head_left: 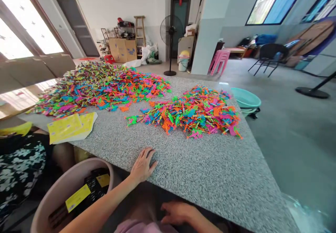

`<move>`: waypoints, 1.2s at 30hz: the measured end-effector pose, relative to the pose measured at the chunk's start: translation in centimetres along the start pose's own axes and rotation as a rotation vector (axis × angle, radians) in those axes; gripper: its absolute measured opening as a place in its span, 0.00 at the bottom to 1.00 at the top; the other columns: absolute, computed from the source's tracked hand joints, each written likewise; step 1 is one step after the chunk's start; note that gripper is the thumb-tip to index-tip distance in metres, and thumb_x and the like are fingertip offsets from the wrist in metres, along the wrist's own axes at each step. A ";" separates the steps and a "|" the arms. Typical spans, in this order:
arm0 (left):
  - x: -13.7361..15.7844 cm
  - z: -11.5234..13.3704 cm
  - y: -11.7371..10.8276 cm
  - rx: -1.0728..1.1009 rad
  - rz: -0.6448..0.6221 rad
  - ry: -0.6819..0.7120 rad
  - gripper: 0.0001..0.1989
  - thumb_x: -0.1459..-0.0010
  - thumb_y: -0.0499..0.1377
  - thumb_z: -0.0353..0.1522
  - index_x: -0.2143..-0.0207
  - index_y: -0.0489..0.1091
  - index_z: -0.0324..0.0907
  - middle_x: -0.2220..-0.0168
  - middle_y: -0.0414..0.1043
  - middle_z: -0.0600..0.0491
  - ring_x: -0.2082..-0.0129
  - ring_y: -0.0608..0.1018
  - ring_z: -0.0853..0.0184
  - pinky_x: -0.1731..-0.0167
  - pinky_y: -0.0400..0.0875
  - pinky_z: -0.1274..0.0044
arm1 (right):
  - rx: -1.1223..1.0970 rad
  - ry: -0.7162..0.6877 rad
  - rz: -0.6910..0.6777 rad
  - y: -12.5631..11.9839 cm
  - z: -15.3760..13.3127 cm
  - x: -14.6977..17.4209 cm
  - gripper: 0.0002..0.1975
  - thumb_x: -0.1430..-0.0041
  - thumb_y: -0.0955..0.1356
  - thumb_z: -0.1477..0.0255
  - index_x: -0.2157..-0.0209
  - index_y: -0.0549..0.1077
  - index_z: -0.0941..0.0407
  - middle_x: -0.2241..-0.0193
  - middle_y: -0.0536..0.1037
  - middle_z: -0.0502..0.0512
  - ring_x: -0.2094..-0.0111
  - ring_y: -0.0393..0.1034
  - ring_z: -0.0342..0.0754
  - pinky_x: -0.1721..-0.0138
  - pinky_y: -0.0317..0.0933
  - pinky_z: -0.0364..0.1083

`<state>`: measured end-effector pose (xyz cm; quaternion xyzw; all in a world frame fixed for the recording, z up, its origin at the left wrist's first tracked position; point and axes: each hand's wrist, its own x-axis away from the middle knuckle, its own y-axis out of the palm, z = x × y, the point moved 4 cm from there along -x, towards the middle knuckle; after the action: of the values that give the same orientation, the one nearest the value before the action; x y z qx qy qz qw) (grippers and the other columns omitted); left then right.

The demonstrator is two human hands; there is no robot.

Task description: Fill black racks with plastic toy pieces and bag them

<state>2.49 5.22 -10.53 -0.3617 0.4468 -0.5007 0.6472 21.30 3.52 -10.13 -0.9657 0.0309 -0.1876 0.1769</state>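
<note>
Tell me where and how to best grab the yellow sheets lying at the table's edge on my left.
Probably pinch the yellow sheets by their near-left corner, with your left hand coming from the near side of the table, thumb below and fingers above: they lie flat, and that corner appears to overhang the edge.

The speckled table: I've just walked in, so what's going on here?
The left hand rests palm down on the speckled table near its edge, short of a pile of colourful plastic pieces. The right hand is below the edge, nothing visible in it. A bigger pile lies farther left, with yellow sheets nearer. Neither hand touches either pile.
</note>
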 end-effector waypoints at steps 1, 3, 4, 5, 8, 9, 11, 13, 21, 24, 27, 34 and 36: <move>0.1 0.1 0.0 0.003 0.002 0.002 0.23 0.36 0.53 0.41 0.42 0.62 0.44 0.42 0.63 0.45 0.40 0.65 0.54 0.41 0.62 0.60 | -0.035 -0.026 -0.031 -0.4 -0.3 0.4 0.14 0.45 0.71 0.59 0.58 0.77 0.49 0.65 0.79 0.48 0.63 0.75 0.50 0.64 0.68 0.45; 0.5 0.4 0.1 0.006 0.007 0.008 0.22 0.37 0.53 0.40 0.42 0.62 0.44 0.42 0.63 0.45 0.40 0.65 0.54 0.40 0.62 0.59 | -0.137 -0.102 0.071 -3.5 -0.7 1.4 0.18 0.42 0.68 0.57 0.53 0.75 0.50 0.68 0.80 0.49 0.65 0.75 0.49 0.64 0.68 0.46; 0.5 0.4 0.1 0.007 0.010 0.010 0.22 0.37 0.53 0.40 0.42 0.63 0.44 0.42 0.63 0.45 0.40 0.65 0.55 0.40 0.62 0.60 | -0.185 -0.140 0.233 -6.1 -0.4 2.0 0.20 0.38 0.64 0.56 0.51 0.73 0.53 0.66 0.80 0.52 0.65 0.75 0.48 0.62 0.68 0.47; 0.5 0.3 0.2 0.009 0.013 0.011 0.22 0.38 0.54 0.41 0.43 0.64 0.44 0.43 0.64 0.46 0.41 0.66 0.55 0.41 0.62 0.61 | -0.174 -0.138 0.469 -9.1 0.4 3.0 0.21 0.36 0.61 0.56 0.51 0.73 0.53 0.65 0.79 0.54 0.63 0.75 0.49 0.60 0.68 0.49; -2.0 -1.4 -0.4 0.009 0.047 -0.025 0.21 0.40 0.57 0.44 0.49 0.68 0.45 0.50 0.70 0.48 0.48 0.72 0.57 0.47 0.68 0.63 | 0.152 0.105 1.195 -16.2 5.2 7.4 0.23 0.37 0.59 0.54 0.53 0.73 0.55 0.63 0.77 0.61 0.59 0.72 0.56 0.56 0.66 0.56; -3.8 -2.5 -1.0 0.004 0.081 -0.063 0.21 0.41 0.57 0.45 0.49 0.68 0.44 0.52 0.71 0.47 0.50 0.73 0.56 0.48 0.68 0.63 | 0.278 0.234 1.373 -17.4 7.2 8.9 0.24 0.37 0.58 0.54 0.53 0.72 0.57 0.62 0.76 0.65 0.58 0.71 0.59 0.55 0.65 0.58; -8.6 -5.6 -2.9 -0.014 0.181 -0.182 0.24 0.39 0.54 0.46 0.47 0.66 0.40 0.51 0.70 0.42 0.48 0.72 0.52 0.48 0.66 0.59 | 0.479 0.489 1.558 -18.4 11.5 10.8 0.26 0.37 0.57 0.56 0.53 0.70 0.61 0.57 0.73 0.72 0.54 0.69 0.64 0.55 0.63 0.61; -14.1 -9.0 -4.9 -0.031 0.272 -0.320 0.28 0.36 0.50 0.48 0.43 0.61 0.38 0.45 0.65 0.37 0.43 0.67 0.47 0.46 0.60 0.52 | 0.646 0.609 1.516 -18.3 15.0 11.3 0.25 0.36 0.55 0.57 0.52 0.69 0.60 0.53 0.72 0.71 0.52 0.68 0.65 0.53 0.63 0.61; -22.8 -14.1 -2.8 -0.022 0.040 -0.488 0.28 0.41 0.59 0.49 0.44 0.66 0.43 0.40 0.63 0.42 0.40 0.65 0.47 0.43 0.57 0.50 | 0.885 0.758 1.394 -17.2 17.5 11.1 0.26 0.36 0.54 0.56 0.49 0.68 0.58 0.49 0.71 0.68 0.50 0.67 0.64 0.51 0.62 0.60; -19.7 -11.7 -1.0 -0.040 -0.023 -0.425 0.30 0.45 0.59 0.52 0.43 0.67 0.48 0.38 0.63 0.44 0.38 0.60 0.41 0.43 0.48 0.44 | 0.900 0.784 1.369 -17.3 17.2 11.2 0.25 0.37 0.55 0.57 0.49 0.68 0.57 0.49 0.71 0.68 0.50 0.67 0.65 0.51 0.61 0.60; -16.5 -7.7 -0.1 -0.049 -0.037 -0.324 0.29 0.45 0.58 0.51 0.43 0.67 0.50 0.38 0.63 0.46 0.38 0.61 0.45 0.41 0.43 0.46 | 0.917 0.803 1.344 -17.3 17.0 11.2 0.25 0.36 0.55 0.58 0.49 0.68 0.59 0.49 0.70 0.68 0.50 0.66 0.65 0.51 0.61 0.61; -11.9 5.0 3.4 0.013 -0.072 -0.099 0.29 0.48 0.60 0.53 0.47 0.71 0.51 0.45 0.70 0.48 0.42 0.65 0.48 0.38 0.40 0.49 | 0.936 0.811 1.325 -17.3 16.4 11.1 0.26 0.34 0.54 0.58 0.49 0.69 0.61 0.49 0.70 0.67 0.50 0.66 0.63 0.51 0.60 0.58; -11.2 7.7 4.5 0.046 -0.107 -0.048 0.31 0.47 0.58 0.54 0.44 0.68 0.53 0.43 0.68 0.48 0.40 0.63 0.46 0.39 0.41 0.48 | 0.933 0.806 1.325 -17.3 16.4 11.1 0.27 0.34 0.53 0.58 0.49 0.69 0.62 0.48 0.69 0.67 0.50 0.65 0.63 0.50 0.60 0.58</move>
<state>10.09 17.32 -9.64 -0.3820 0.3997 -0.5358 0.6381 37.62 23.72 -14.31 -0.4415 0.5609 -0.3648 0.5978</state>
